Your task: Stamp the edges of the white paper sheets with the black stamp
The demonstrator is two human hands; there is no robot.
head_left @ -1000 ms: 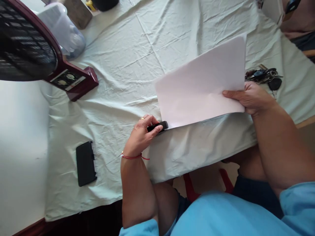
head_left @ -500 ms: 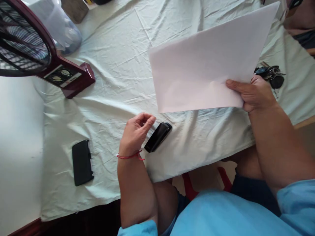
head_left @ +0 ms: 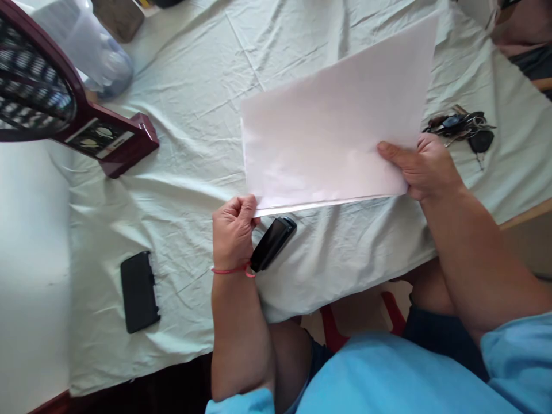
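Note:
Blank white sheets of paper are held above the table, tilted, with more than one edge showing along the bottom and left. My left hand, with a red string bracelet at the wrist, pinches the near left corner. At the right side my right hand grips the paper, its thumb on top and its other fingers mostly hidden. Close beside my left hand a black stapler-like object lies on the tablecloth, below the paper's near edge.
A wrinkled pale tablecloth covers the table. At left lie a black phone case and a dark red electric swatter, with a plastic container behind it. Several keys lie right of the paper.
My left hand has closed on the paper's near left corner, where it was apart from it before. The paper and my right hand have shifted left, uncovering more of the keys.

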